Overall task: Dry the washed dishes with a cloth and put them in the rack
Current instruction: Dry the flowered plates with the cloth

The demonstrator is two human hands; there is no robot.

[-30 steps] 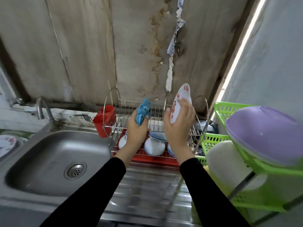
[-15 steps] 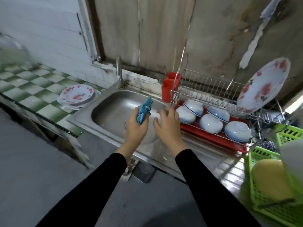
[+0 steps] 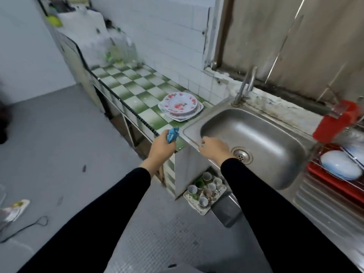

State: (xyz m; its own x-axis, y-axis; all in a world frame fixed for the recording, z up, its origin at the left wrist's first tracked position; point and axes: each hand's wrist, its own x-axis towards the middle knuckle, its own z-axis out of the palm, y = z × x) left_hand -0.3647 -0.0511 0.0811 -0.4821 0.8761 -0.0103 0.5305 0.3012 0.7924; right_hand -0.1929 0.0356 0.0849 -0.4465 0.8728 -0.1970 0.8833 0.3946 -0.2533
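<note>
Steel sink point(image 3: 279, 123) fills the middle right, with the green-checked tiled counter point(image 3: 126, 89) running off to the far left. At the right edge sits the dish rack point(image 3: 334, 180) on its red tray, a white bowl point(image 3: 340, 167) lying in it. On the counter just left of the sink, a stack of floral plates point(image 3: 180, 106). Right hand point(image 3: 213, 147) hangs over the sink's near-left rim, fingers loosely curled, holding nothing. Left hand point(image 3: 161, 146) is fisted around the bunched blue cloth point(image 3: 172, 134), over the counter's near edge.
</note>
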